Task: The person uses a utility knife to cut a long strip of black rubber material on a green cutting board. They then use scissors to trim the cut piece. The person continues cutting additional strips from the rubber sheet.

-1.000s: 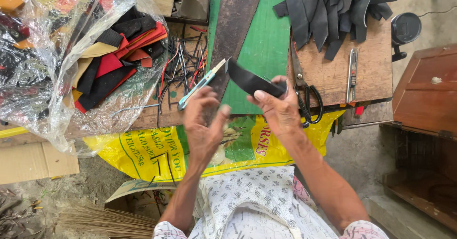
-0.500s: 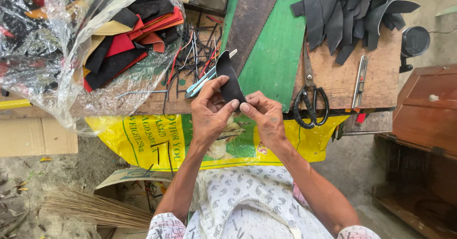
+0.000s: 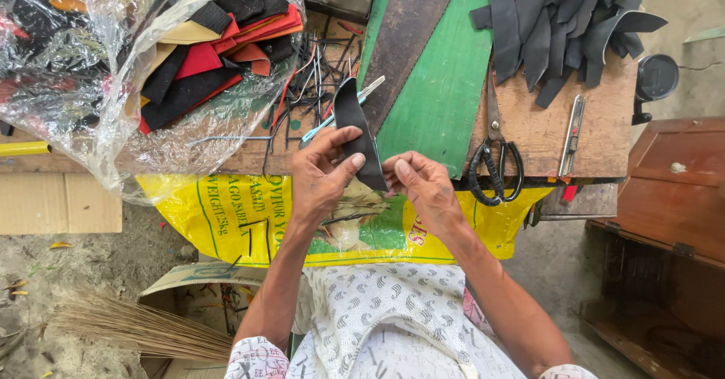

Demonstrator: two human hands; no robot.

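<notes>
Both hands meet at the near edge of a wooden workbench [image 3: 544, 134]. My left hand [image 3: 321, 175] grips a curved black strip of rubber-like material [image 3: 355, 130], thumb on its face, and also holds a slim silver knife [image 3: 370, 88] that sticks out behind the strip. My right hand [image 3: 423, 186] pinches the strip's lower end between thumb and fingers. The strip stands roughly upright, pointing away from me.
Black-handled scissors [image 3: 495, 164] and a utility knife [image 3: 572, 134] lie to the right. A pile of black strips [image 3: 563, 24] sits at the back right. A plastic bag of red and black pieces [image 3: 136, 69] lies left. A green mat [image 3: 445, 84], thin black offcuts [image 3: 313, 73], a yellow sack [image 3: 226, 217].
The hands have come together from apart; the black strip passed from the right hand alone into both hands and now stands upright.
</notes>
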